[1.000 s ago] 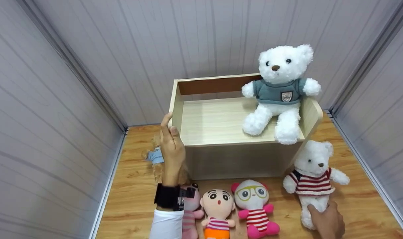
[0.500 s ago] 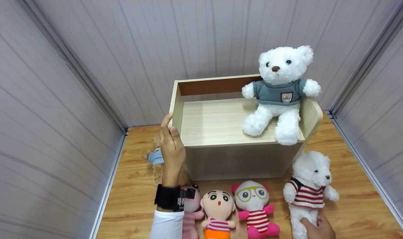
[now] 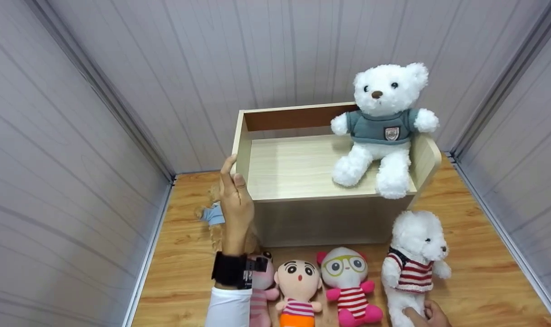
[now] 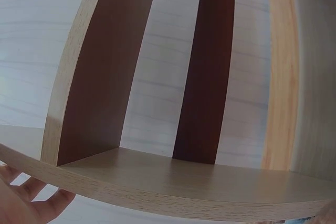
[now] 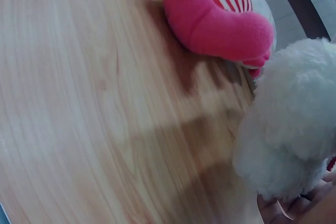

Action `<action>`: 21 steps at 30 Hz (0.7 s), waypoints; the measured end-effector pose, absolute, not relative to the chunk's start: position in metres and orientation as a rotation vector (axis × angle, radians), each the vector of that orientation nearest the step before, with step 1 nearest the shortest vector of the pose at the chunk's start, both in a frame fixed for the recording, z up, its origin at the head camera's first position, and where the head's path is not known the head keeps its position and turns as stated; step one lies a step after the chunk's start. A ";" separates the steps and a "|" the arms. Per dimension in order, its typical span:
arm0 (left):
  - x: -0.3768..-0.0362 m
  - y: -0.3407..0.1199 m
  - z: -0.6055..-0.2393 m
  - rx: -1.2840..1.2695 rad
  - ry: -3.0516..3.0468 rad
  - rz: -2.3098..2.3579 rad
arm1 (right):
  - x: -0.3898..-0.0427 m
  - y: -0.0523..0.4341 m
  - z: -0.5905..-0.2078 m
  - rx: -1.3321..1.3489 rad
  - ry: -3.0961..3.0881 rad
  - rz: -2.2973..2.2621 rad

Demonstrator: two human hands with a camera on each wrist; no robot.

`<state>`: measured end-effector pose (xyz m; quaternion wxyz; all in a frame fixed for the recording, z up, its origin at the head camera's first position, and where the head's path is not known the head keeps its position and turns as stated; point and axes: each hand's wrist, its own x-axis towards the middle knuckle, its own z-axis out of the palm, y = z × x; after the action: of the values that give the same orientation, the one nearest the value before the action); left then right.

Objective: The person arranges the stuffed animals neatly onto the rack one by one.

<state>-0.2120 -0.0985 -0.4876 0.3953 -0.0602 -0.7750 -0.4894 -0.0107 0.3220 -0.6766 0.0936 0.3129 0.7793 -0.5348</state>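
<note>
"What do we have in our right grip [image 3: 432, 318]?"
"The leg of the striped-shirt teddy bear [image 3: 414, 277], right of the bespectacled panda plush [image 3: 351, 295]. Our left grip [image 3: 236, 206], fingers loosely extended, touches the wooden shelf [image 3: 289, 168]."

Bear [image 3: 384, 125] on shelf [image 3: 287, 168], dolls [image 3: 298, 278] before.

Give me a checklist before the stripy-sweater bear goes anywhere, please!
1. Striped-sweater bear held by the right hand: ok, low on its legs.
2. Left hand at the shelf's left side: ok.
3. Green-sweater bear seated on the shelf: ok, at the right end.
4. Bare shelf beside it: ok, to its left.
5. Striped-sweater bear facing the head camera: not ok, head turned rightward.
6. Grip firm enough: cannot tell.
</note>
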 end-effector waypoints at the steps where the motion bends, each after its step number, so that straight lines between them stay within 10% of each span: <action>1: -0.212 -0.098 -0.488 -0.152 -1.964 -1.241 | -0.010 0.321 -0.675 0.925 2.312 -1.592; 21: -0.212 -0.098 -0.486 -0.165 -1.961 -1.249 | -0.004 0.280 -0.651 0.769 2.474 -1.472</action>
<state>-0.2118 -0.0979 -0.4862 0.3945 -0.0651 -0.7730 -0.4926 -0.0038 0.2796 -0.6505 0.0810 0.2571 0.8275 -0.4925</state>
